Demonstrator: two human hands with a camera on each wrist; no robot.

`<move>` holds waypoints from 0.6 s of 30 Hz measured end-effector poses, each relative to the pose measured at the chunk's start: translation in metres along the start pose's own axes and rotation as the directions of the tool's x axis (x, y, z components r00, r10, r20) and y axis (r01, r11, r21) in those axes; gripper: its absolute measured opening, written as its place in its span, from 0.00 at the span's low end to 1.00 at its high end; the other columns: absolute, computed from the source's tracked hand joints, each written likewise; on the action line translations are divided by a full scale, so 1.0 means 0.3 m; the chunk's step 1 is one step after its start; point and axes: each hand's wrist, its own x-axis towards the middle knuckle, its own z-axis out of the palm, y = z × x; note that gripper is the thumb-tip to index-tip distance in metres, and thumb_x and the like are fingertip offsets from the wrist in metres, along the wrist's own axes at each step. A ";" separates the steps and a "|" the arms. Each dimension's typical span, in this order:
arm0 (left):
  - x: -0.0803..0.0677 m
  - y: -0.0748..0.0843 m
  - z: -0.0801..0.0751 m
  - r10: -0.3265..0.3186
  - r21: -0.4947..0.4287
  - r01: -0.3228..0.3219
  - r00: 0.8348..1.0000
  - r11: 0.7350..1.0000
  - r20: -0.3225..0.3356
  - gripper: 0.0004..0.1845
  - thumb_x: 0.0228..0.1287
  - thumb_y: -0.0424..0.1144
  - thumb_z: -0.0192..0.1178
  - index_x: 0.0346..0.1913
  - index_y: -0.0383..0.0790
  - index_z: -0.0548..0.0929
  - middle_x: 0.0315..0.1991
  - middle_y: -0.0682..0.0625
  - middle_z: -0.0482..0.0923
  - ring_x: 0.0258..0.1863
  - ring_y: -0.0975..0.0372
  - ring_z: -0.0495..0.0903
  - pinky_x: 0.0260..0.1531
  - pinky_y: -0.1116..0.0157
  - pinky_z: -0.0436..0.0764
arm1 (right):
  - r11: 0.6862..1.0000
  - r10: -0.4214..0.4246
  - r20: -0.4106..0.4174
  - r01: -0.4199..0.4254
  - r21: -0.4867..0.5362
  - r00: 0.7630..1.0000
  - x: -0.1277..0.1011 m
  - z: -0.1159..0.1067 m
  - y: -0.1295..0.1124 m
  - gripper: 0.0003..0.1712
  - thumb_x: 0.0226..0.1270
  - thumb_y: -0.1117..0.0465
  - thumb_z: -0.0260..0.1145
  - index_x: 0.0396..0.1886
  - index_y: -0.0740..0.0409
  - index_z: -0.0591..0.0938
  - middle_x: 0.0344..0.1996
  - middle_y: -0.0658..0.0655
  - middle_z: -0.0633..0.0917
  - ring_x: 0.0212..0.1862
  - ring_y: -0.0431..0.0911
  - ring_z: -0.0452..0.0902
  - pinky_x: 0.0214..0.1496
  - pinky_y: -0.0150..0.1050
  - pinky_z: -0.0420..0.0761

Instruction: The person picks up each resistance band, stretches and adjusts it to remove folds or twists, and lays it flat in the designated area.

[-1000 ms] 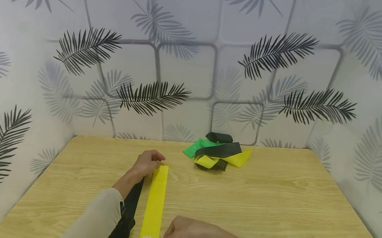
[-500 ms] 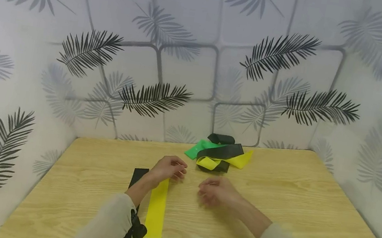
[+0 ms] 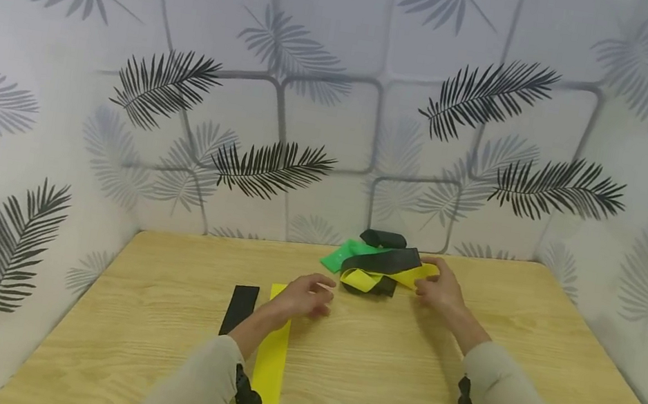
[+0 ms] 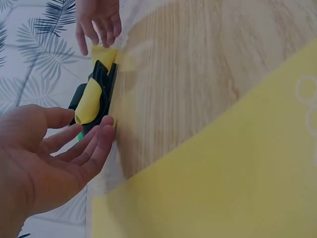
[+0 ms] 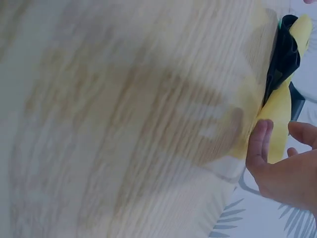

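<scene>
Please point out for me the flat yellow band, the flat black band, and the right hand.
flat yellow band (image 3: 273,355), head view, middle of the strip.
flat black band (image 3: 240,307), head view, upper part of the strip.
right hand (image 3: 440,292), head view, back of the hand.

we looked down from head height; both wrist views sat close above the table (image 3: 459,390), sharing the band pile (image 3: 380,268).

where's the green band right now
In the head view the green band lies at the far middle of the wooden table near the back wall, at the left edge of the tangled pile, partly under a black band.
</scene>
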 end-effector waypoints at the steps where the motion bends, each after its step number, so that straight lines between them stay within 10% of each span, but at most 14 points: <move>1: 0.008 0.002 0.010 0.004 -0.002 -0.004 1.000 1.000 0.009 0.23 0.81 0.36 0.55 0.72 0.34 0.72 0.60 0.34 0.79 0.47 0.46 0.87 0.48 0.54 0.88 | 1.000 0.001 -0.001 -0.001 -0.011 1.000 0.010 -0.008 0.006 0.36 0.73 0.70 0.61 0.78 0.63 0.61 0.51 0.76 0.80 0.38 0.54 0.85 0.38 0.39 0.88; 9: 0.028 0.006 0.052 0.015 -0.018 -0.014 0.999 1.000 0.029 0.29 0.80 0.35 0.55 0.80 0.38 0.63 0.68 0.34 0.73 0.50 0.47 0.87 0.49 0.56 0.88 | 0.972 -0.069 0.024 0.072 -0.222 0.997 0.050 -0.011 0.037 0.23 0.68 0.73 0.59 0.62 0.75 0.73 0.33 0.69 0.82 0.25 0.48 0.82 0.27 0.36 0.86; 18: 0.029 0.005 0.057 0.012 -0.012 -0.011 0.999 1.000 0.033 0.30 0.80 0.36 0.57 0.79 0.40 0.63 0.68 0.34 0.73 0.50 0.48 0.87 0.51 0.55 0.87 | 0.908 -0.185 -0.064 0.146 -0.393 0.981 0.049 -0.029 -0.009 0.21 0.70 0.67 0.58 0.55 0.80 0.75 0.50 0.80 0.81 0.39 0.61 0.79 0.49 0.55 0.83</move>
